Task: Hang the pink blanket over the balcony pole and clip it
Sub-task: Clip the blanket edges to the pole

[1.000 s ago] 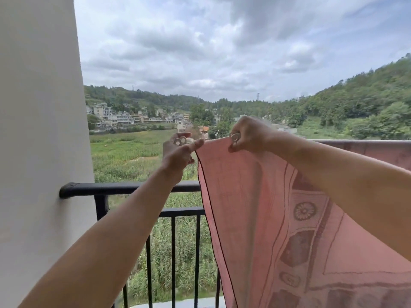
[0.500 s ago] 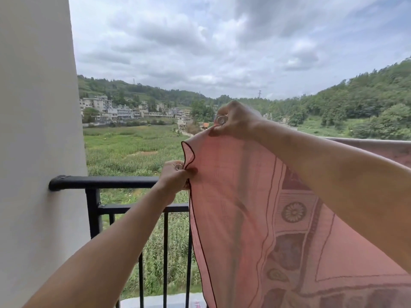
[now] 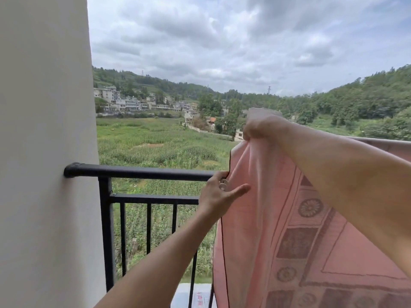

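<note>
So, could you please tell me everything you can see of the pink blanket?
The pink blanket looks like thin, soft woven cloth, edged with dark red piping and printed with darker squares, round medallions and lines. It hangs in front of the black railing, filling the lower right. The right hand grips its bunched top edge, high above the rail; the left hand touches its left edge at rail height.

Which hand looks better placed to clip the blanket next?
The left hand, probably: it holds a small metal clip at the edge of the blanket, beside the rail. The right hand is busy gripping the bunched top.
</note>
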`<state>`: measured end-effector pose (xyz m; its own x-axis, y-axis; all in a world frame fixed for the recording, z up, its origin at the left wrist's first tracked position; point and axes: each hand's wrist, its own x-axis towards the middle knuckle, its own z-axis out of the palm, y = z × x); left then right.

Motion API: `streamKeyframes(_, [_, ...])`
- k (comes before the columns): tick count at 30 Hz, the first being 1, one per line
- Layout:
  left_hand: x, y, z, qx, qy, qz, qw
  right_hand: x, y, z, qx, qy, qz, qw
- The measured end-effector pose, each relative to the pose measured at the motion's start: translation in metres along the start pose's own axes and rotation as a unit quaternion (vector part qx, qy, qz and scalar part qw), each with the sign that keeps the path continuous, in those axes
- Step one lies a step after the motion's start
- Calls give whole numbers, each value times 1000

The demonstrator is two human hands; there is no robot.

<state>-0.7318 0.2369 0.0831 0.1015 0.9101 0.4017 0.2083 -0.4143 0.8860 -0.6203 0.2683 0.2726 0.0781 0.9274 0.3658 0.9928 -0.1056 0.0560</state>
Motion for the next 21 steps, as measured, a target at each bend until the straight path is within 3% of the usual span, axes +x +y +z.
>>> streamKeyframes(3, [8,-1,-2,-6,-23,-26,999,-4,4,-6,-31,34,-52,998])
streamKeyframes(6, [24,-7,-31,-127,-69,-108,984,-25,-7,-14,35,93,-226,969])
streamKeyframes(9, [31,-11,-52,-153,-144,-114,971,-48,-22,-11,-14,-2,-315,949])
streamKeyframes(11, [31,-12,-54,-161,-160,-111,968,-49,-28,4,-127,-94,-300,941])
streamKeyframes(13, [28,-12,-48,-174,-119,-109,971,-42,-26,16,-200,-117,-269,935])
streamKeyframes(15, [24,-18,-39,-119,43,-87,988,-35,-23,19,-186,-133,-226,947])
streamKeyframes(17, [15,-26,-28,-22,228,-26,973,-27,-23,16,-156,-155,-183,958])
streamKeyframes(18, [9,-26,-19,-6,236,12,972,-22,-23,15,-144,-166,-168,961])
streamKeyframes(21, [0,-18,13,-79,35,10,996,-13,-28,13,-119,-211,-145,959])
